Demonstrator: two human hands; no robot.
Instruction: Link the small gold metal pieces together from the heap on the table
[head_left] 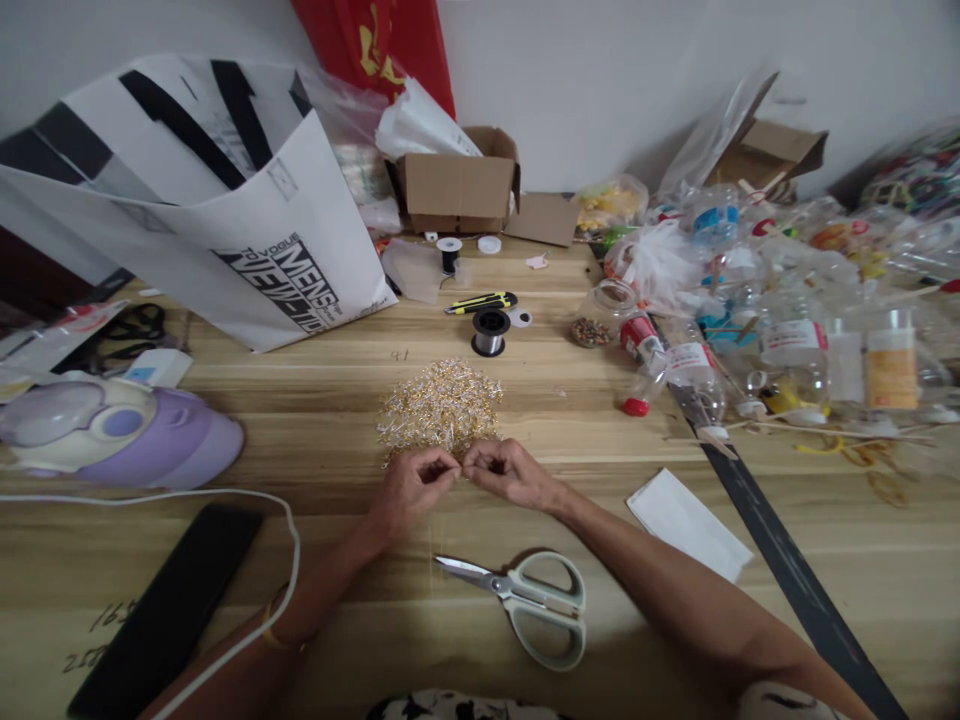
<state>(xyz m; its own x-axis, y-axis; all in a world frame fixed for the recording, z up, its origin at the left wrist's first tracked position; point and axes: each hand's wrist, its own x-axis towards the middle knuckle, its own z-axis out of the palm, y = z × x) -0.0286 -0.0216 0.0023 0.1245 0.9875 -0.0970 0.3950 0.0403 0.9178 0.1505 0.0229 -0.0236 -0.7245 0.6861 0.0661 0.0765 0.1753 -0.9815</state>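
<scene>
On the wooden table lies a tangled pile of gold and silver beaded strands (439, 405). My left hand (414, 487) and my right hand (511, 472) meet at its near edge, fingertips almost touching. Each hand is pinched, and whatever sits between the fingers is too small to make out. Scissors with pale green handles (525, 600) lie slightly open in front of my hands. Beyond the pile stands a spool of thin wire (490, 333), with a yellow and black cutter (481, 302) behind it.
A white paper bag (300, 230) and a purple appliance (165, 435) stand at the left, near a black flat object (169, 610) and a white cable (291, 540). Plastic bottles (690, 365) crowd the right. A cardboard box (457, 190) is at the back; folded white paper (688, 525) lies right.
</scene>
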